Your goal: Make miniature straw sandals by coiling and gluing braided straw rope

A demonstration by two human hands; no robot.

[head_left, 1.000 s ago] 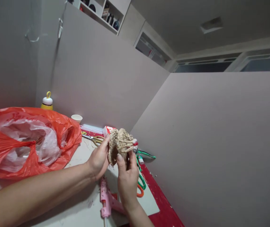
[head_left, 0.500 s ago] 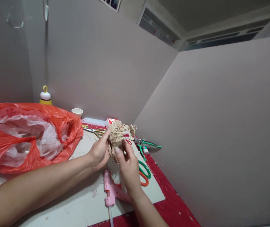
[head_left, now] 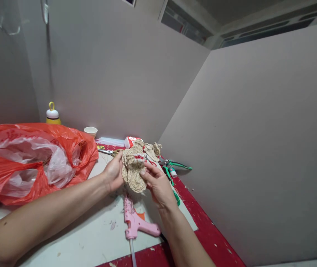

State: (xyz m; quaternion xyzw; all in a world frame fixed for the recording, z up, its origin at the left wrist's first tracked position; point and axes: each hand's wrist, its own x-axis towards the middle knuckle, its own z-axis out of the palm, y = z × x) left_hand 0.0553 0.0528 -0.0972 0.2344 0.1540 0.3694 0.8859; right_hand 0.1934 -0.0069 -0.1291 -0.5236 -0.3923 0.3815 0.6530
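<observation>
The woven straw sandal (head_left: pixel 133 171) is a tan, coiled oval sole with a strap bearing red beads. It is held above the table (head_left: pixel 92 237), beyond the pink glue gun (head_left: pixel 136 224). The left hand (head_left: pixel 113 172) and right hand (head_left: pixel 158 183) grasp its opposite edges.

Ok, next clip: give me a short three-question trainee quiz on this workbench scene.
1. True or false: both hands hold the woven straw sandal above the table.
2. Which tool lies on the white mat nearest the person, just below the hands? A) gold-handled scissors B) pink glue gun C) green pliers
3. Fill in: the small beads on the sandal's strap are ____.

Key
1. True: the left hand grips its left edge, and the right hand its right side.
2. B, the pink glue gun.
3. Red; see the red beads.
</observation>
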